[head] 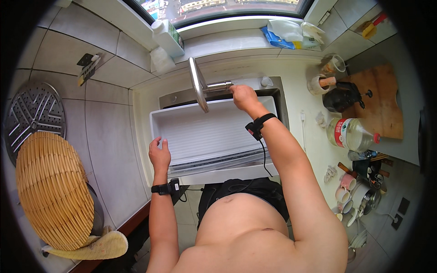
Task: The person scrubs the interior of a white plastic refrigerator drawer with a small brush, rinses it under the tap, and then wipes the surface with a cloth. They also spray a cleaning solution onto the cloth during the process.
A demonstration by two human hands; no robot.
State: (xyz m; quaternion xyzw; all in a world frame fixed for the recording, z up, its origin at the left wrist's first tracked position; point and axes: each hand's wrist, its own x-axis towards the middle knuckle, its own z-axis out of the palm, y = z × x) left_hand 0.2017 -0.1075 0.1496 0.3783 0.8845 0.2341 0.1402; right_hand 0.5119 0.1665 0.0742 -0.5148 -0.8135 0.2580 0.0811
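Observation:
A white plastic tray with a ribbed bottom [205,133] lies in the steel kitchen sink [283,102], its near edge beside a strip of clear and speckled material. Over the tray's far side arches a chrome faucet [196,78]. My right hand [244,97] is at the end of the faucet's handle, its fingers bent around the tip. At the tray's left edge is my left hand [159,155], thumb and fingers apart, nothing held. No water can be seen running from the spout.
On the right counter stand a large oil bottle [353,134], a black sprayer bottle [341,99], a wooden cutting board [379,102] and several mugs [342,194]. A white jug [167,37] is on the windowsill. A bamboo mat [53,191] and a perforated steel rack [36,116] hang left.

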